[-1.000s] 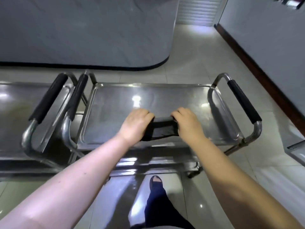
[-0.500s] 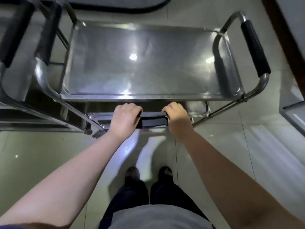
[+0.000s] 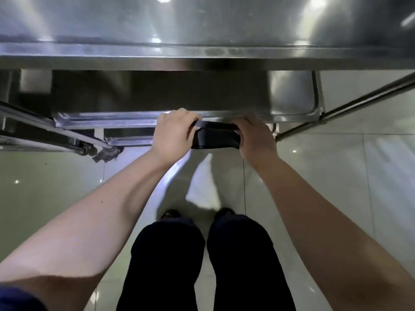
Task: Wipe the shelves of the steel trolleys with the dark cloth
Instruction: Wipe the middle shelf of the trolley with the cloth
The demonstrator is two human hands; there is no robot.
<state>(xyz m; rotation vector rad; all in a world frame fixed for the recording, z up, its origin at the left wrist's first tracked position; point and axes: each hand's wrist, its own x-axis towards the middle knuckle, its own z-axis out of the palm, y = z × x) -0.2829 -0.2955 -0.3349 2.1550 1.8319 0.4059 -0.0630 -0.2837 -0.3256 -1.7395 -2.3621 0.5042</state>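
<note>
The dark cloth [image 3: 215, 136] is stretched between my two hands at the front rim of the steel trolley's lower shelf [image 3: 107, 120]. My left hand [image 3: 174, 133] grips the cloth's left end with curled fingers. At the right end my right hand [image 3: 254, 136] grips it the same way. The trolley's top shelf [image 3: 202, 25] fills the upper part of the head view, and its front edge overhangs most of the lower shelf, which lies in shadow.
A second trolley's frame and castor wheel [image 3: 105, 153] sit at the left. A slanted steel leg tube [image 3: 359, 104] runs at the right. My knees [image 3: 202, 254] and feet are below, on a glossy tiled floor [image 3: 336, 164].
Both hands have carried the cloth from the top shelf down to the lower shelf's front rim. The view has dropped and moved close to the trolley.
</note>
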